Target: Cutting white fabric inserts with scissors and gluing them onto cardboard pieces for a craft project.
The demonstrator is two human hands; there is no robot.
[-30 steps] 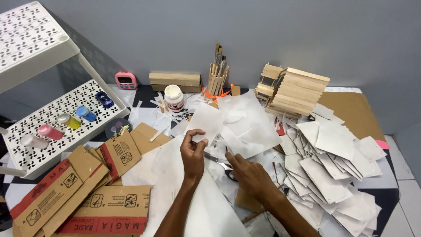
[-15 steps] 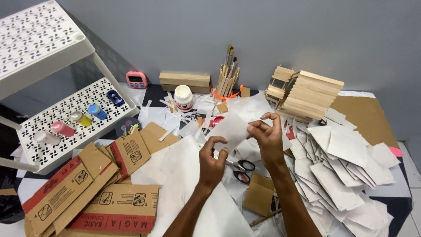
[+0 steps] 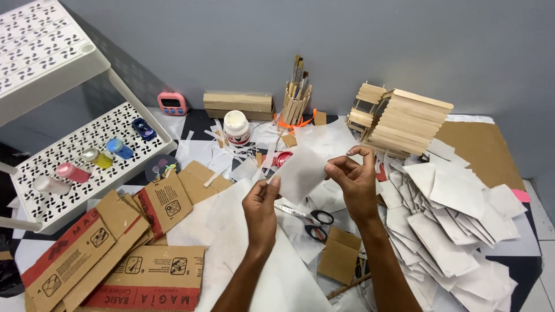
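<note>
White paper piece (image 3: 302, 171) pinched at 2 edges: left hand (image 3: 261, 203) grips its lower left corner, right hand (image 3: 354, 176) its right edge, held taut above the table. A second ago it lay low on the pile; now lifted. Scissors (image 3: 309, 218) lie below, untouched; cut sheets (image 3: 457, 231) heaped right, cardboard (image 3: 147, 268) left.
</note>
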